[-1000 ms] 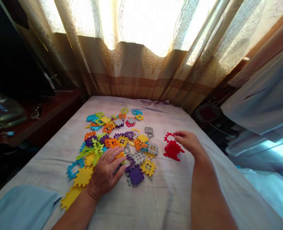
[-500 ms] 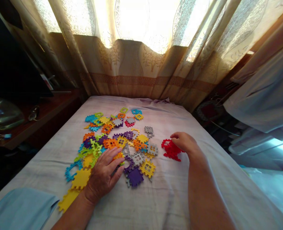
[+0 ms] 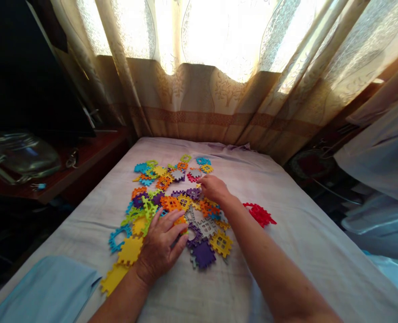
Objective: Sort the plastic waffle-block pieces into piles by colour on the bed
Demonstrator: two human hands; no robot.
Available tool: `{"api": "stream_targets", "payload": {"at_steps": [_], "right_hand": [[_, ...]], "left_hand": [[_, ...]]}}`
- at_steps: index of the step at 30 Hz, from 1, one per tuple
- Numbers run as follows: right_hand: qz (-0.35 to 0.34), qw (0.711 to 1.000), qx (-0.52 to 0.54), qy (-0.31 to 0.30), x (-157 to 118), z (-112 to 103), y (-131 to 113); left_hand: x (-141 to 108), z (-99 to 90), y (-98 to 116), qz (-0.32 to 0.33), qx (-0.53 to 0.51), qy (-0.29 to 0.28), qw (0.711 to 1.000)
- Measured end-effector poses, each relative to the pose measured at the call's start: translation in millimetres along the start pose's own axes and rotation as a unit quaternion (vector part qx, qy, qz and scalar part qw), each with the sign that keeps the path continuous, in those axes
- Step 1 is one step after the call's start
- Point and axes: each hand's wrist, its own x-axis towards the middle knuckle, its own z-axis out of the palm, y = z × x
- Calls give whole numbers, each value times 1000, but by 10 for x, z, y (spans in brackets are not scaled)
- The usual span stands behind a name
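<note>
Many plastic interlocking tiles with notched edges lie in a loose spread on the bed. My left hand (image 3: 163,244) rests palm down on the near part of the spread, fingers apart, beside a yellow tile (image 3: 130,251) and an orange window tile (image 3: 171,203). My right hand (image 3: 214,188) reaches over the far part, fingers bent together, the tips at the edge of a red tile (image 3: 191,178) under a grey tile (image 3: 195,172). Whether it grips that tile is hidden. A small heap of red tiles (image 3: 261,215) lies apart, right of my right forearm.
The bed (image 3: 286,264) has a pale sheet. A folded light blue cloth (image 3: 45,287) lies at its near left. On the left, a wooden cabinet (image 3: 101,143) carries a glass jug (image 3: 24,154) and a dark screen (image 3: 33,80). Curtains (image 3: 202,98) hang behind; clothes (image 3: 380,148) hang right.
My right hand has left the red heap and moved left and away from me to the far tiles. My left hand stays on the spread. The whole view has shifted slightly.
</note>
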Motion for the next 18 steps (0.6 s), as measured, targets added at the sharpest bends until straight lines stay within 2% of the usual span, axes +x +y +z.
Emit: {"api": "stream_targets", "payload": {"at_steps": [3, 7, 18], "right_hand": [[3, 999, -32, -31, 270, 68, -90], [38, 998, -45, -31, 463, 107, -92], [112, 993, -34, -15, 547, 137, -247]], "left_hand": [[-2, -5, 6, -5, -2, -1, 1000], [2, -8, 16, -14, -8, -4, 1000], [12, -5, 18, -29, -18, -4, 999]]}}
